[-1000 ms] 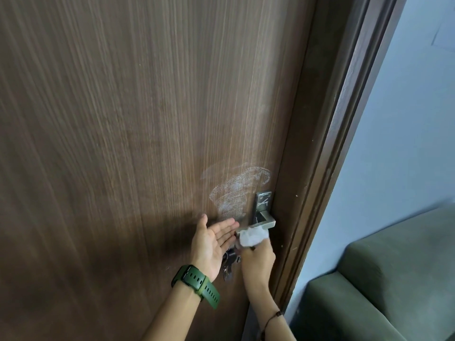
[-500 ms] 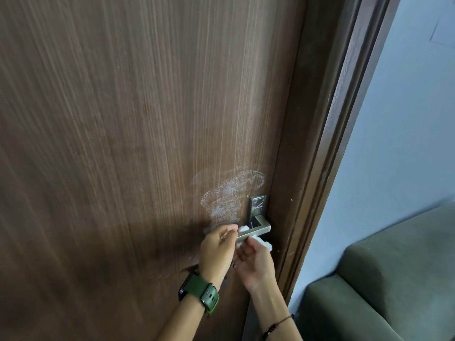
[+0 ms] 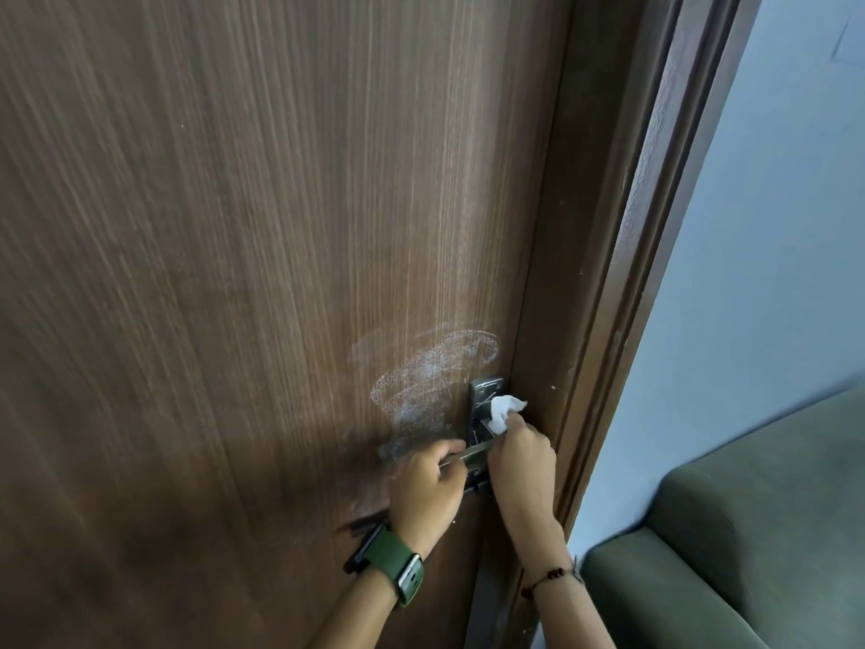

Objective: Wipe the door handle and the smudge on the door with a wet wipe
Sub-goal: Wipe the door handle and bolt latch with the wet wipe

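Observation:
A dark brown wooden door [image 3: 234, 274] carries a whitish chalky smudge [image 3: 426, 372] just left of and above the metal door handle [image 3: 484, 395]. My left hand [image 3: 428, 484], with a green watch on the wrist, grips the handle's lever from the left. My right hand [image 3: 519, 461] holds a crumpled white wet wipe [image 3: 503, 409] and presses it against the handle's back plate. The lever is mostly hidden by both hands.
The dark door frame [image 3: 622, 274] runs along the right of the door. Beyond it is a pale blue wall [image 3: 772, 227]. A green sofa [image 3: 749, 531] stands at the lower right, close to my right arm.
My left hand went from open beside the handle to closed on the lever. My right hand moved the wipe from under the lever up onto the back plate.

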`<state>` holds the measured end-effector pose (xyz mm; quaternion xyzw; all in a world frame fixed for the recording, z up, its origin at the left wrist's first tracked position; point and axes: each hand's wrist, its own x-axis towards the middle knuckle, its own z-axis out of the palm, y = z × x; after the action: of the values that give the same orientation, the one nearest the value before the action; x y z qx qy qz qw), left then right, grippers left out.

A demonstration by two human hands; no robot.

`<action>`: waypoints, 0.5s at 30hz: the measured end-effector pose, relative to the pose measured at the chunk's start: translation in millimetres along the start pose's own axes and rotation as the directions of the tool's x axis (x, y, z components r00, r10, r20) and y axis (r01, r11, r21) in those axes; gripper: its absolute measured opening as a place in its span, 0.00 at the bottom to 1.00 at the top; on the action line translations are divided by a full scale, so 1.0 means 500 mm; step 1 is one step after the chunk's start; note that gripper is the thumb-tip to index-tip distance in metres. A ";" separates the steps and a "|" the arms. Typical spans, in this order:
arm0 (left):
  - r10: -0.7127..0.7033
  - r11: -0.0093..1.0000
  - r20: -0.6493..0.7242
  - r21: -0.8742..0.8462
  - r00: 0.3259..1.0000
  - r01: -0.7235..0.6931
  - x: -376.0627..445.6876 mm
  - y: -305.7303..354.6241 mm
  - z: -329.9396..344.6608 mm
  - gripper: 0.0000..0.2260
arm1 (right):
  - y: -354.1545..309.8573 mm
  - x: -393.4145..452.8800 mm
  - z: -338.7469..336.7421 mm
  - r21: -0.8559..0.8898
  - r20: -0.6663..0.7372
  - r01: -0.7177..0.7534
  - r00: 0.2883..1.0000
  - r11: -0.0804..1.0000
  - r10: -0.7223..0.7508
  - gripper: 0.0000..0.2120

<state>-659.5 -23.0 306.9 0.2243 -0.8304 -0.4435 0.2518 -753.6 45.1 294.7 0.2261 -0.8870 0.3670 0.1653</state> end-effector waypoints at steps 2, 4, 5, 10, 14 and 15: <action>0.018 1.000 0.001 0.022 1.000 -0.018 0.000 0.003 -0.001 0.13 | 0.010 0.001 0.005 0.160 0.068 -0.158 0.986 0.974 0.149 0.08; 0.016 0.999 -0.010 0.031 1.000 -0.015 0.000 0.006 0.000 0.13 | 0.012 -0.008 0.006 0.282 0.195 -0.301 0.948 0.911 0.252 0.14; 0.019 0.999 -0.019 0.027 1.000 -0.018 -0.001 0.005 0.002 0.13 | 0.012 -0.012 0.008 0.343 0.245 -0.361 0.926 0.867 0.289 0.17; 0.053 0.998 -0.063 0.050 0.997 -0.050 0.006 -0.004 0.012 0.14 | -0.016 0.010 0.013 0.412 0.094 -0.275 0.961 0.869 0.260 0.20; 0.075 0.997 -0.068 0.040 0.995 -0.072 0.012 -0.010 0.015 0.14 | -0.009 -0.004 0.032 0.273 0.078 -0.205 0.979 0.940 0.191 0.17; 0.082 0.996 -0.080 0.036 0.993 -0.079 0.013 -0.013 0.017 0.14 | -0.009 -0.008 0.033 0.281 0.080 -0.208 0.978 0.937 0.194 0.16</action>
<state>-668.7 -24.8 298.5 0.2126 -0.8351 -0.4098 0.2991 -750.0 31.6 284.2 0.1652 -0.8465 0.5013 0.0697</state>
